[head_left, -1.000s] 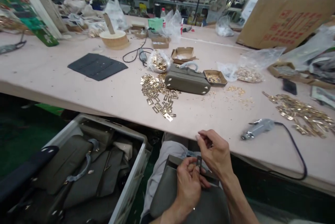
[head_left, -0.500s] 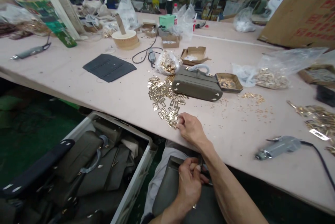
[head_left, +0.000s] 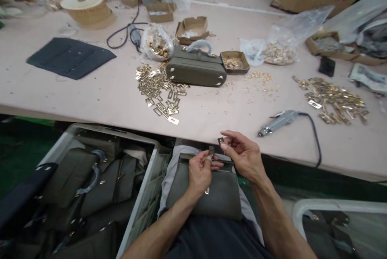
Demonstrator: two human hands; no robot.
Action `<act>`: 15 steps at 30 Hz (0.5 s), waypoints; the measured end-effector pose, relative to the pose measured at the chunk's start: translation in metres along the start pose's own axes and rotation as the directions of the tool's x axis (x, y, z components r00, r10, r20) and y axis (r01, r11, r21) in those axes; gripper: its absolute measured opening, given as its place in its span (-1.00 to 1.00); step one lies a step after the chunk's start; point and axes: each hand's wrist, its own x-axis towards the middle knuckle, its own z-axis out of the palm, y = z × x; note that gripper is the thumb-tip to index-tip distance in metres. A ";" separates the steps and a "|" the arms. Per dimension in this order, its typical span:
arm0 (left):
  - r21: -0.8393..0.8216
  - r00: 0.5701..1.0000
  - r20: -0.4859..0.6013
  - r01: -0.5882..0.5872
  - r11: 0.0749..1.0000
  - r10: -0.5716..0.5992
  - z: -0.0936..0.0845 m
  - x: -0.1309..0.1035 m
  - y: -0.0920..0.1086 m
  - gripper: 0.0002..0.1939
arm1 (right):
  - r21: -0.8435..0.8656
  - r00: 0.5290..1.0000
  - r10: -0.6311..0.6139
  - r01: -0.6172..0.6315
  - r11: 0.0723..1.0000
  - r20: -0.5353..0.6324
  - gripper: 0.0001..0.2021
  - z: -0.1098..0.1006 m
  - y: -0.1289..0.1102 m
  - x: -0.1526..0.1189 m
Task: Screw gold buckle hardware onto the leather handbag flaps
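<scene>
An olive-green handbag (head_left: 217, 200) lies across my lap, with a small metal fitting on its front. Above its top edge, my left hand (head_left: 200, 176) pinches a small dark tab with a rectangular slot (head_left: 211, 152); whether the tab joins the bag I cannot tell. Just right of it, a small slotted metal plate (head_left: 221, 141) is gripped between thumb and fingers of my right hand (head_left: 244, 155). Similar gold plates (head_left: 159, 89) lie in a loose pile on the table, beside a second olive handbag (head_left: 196, 69) resting with its studded base toward me.
A grey electric screwdriver (head_left: 278, 122) with a cord lies at right, near more gold hardware (head_left: 335, 97). Small fasteners fill a little box (head_left: 235, 63) and lie scattered near it. A crate (head_left: 142, 206) of handbags stands at left, another crate (head_left: 338, 204) at lower right.
My right hand has left the pile of plates and come toward my left hand with a plate in it. My left hand has lifted the tab slightly. The view has tipped down and turned right.
</scene>
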 end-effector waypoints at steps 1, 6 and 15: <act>-0.001 1.000 0.010 0.005 1.000 -0.005 0.001 -0.001 0.000 -0.60 | 0.001 0.999 0.031 -0.031 1.000 -0.008 -0.65 -0.002 0.007 -0.009; 0.012 0.997 0.082 -0.006 1.000 0.005 0.005 -0.004 -0.001 -0.60 | 0.046 0.989 0.094 -0.090 0.995 -0.111 -0.73 0.002 0.033 -0.031; 0.027 0.973 0.223 -0.064 0.998 0.057 0.004 -0.001 -0.007 -0.62 | -0.037 0.984 -0.032 0.026 0.999 -0.177 -0.87 0.014 0.035 -0.035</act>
